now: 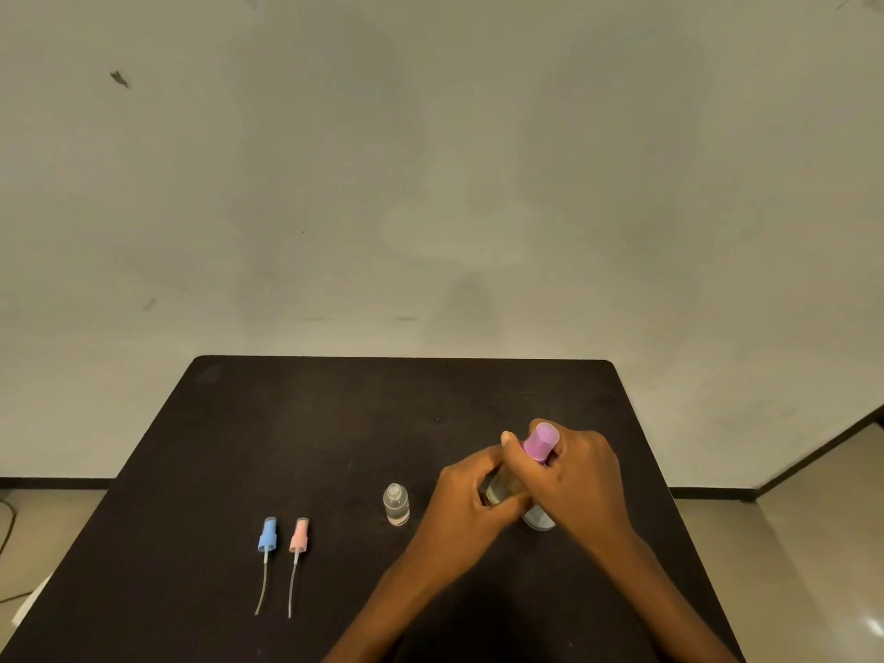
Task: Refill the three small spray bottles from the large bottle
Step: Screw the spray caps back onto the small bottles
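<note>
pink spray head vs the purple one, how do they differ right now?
Colour: the pink spray head is pale pink, while the purple spray head is bright purple.
Pose: the pink one lies flat on the table with its dip tube exposed. The purple one stands upright, and its tube is not visible.
Handling: the pink one lies untouched. The right hand grips the purple one above a clear bottle held by the left hand.
Both look like the same cap type.

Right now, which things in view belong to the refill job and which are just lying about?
Job: bottle held by left hand; its purple cap gripped by right hand; clear bottle behind that hand; open small bottle; blue sprayer; pink sprayer.
Lying about: cable on floor, far left; white object beside table.
</note>
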The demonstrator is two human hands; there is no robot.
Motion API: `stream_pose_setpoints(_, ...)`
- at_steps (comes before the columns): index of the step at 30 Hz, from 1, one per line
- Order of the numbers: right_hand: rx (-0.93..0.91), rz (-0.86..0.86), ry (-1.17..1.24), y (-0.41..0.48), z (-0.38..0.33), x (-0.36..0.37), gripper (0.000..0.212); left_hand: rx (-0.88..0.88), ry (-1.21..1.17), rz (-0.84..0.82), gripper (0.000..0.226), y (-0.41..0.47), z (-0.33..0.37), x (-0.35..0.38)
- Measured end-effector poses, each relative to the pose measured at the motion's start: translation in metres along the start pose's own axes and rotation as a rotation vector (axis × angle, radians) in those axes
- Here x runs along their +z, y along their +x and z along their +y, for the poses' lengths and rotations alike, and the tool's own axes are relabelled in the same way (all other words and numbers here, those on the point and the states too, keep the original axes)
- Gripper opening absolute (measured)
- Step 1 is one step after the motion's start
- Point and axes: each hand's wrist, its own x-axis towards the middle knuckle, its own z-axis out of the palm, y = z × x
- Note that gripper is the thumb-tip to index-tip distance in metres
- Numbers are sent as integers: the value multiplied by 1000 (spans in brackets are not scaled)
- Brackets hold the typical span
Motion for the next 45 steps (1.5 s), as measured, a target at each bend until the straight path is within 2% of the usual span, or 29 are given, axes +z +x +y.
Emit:
stream_pose_setpoints(2, 114, -206, -15, 7, 1, -5, 36, -41, 17, -23, 37, 3, -3, -4)
stream_pose_setpoints(6, 52, -399, -17, 26, 12, -2, 30, -181, 54, 9, 69, 3, -20, -28)
stream_pose_setpoints(8, 46, -533, -41, 33, 26, 7, 27, -241, 39, 68, 63, -3, -32, -43)
stream_pose_setpoints(10, 68, -651, -74, 38, 42, 19, 28, -289, 59, 117, 44, -12, -44, -56)
stream_pose_setpoints(13, 78, -741, -126, 37, 62, 40, 30, -364, 96, 134, 27, -25, -57, -66)
stream_pose_setpoints(19, 86, -807, -250, 29, 82, 74, 32, -426, 98, 59, 20, -48, -71, -61)
stream_pose_setpoints(23, 78, -809, -352, 28, 83, 88, 18, -428, 104, 46, 20, -48, -78, -57)
stream_pose_setpoints(26, 99, -827, -394, 28, 84, 95, 17, -404, 125, 44, 23, -41, -83, -51)
stream_pose_setpoints(31, 159, -848, -403, 24, 85, 102, 11, -317, 328, 57, 39, -13, -94, -40)
stream_pose_setpoints(34, 169, -825, -411, 22, 87, 105, 7, -281, 446, -6, 44, 7, -100, -35)
stream_pose_setpoints(38, 196, -777, -476, 18, 88, 109, 23, -237, 578, -111, 38, 29, -107, -25)
stream_pose_setpoints(41, 222, -789, -481, 18, 88, 110, 26, -242, 658, -100, 29, 39, -110, -23)
stream_pose_setpoints(45, 239, -819, -454, 21, 87, 108, 25, -245, 672, -106, 29, 46, -116, -26)
